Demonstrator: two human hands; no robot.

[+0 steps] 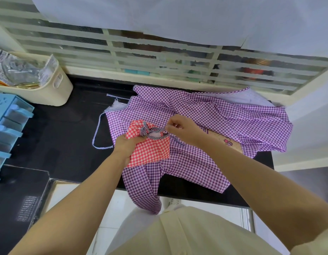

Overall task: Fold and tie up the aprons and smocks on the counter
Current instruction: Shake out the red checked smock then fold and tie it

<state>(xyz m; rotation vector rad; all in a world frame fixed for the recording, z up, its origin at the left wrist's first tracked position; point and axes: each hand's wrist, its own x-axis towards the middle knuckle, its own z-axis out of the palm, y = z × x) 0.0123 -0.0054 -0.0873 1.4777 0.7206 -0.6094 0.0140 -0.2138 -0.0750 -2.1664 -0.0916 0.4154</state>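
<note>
Two aprons: found both on the black counter (67, 126), the red-checked one folded into a small bundle (152, 153) and laid on top of the purple-checked apron (223, 115), that one spread wide and rumpled beneath it. Saw a corner of the purple cloth hanging over the counter's near edge. Found the left hand (125, 147) gripping the bundle at its left side, fingers curled into the cloth just beside the knot. Caught the right hand (183, 130) pinching one end of the striped tie (155, 138) between thumb and fingertips, just right of the bundle's top. Traced the tie round the upper part of the bundle to a knot or bow near its top left corner; could not tell how tight. Noted both forearms bare, reaching in from the near side, the right one crossing over the purple-checked apron. Spotted a pale patch (227, 143) with a pink print on the purple-checked apron, beside the right wrist. Followed a thin striped neck loop (97, 133) out from the purple-checked apron's left edge, lying flat on the bare counter. Marked a cream basket (56, 92) holding crumpled clear wrappers at the far left of the counter, and a blue drawer unit (10, 115) nearer, at the left edge of view. Made out a window grille (141, 52) with white bars behind the counter, and a cream garment (177, 234) low in view, close to the camera
</note>
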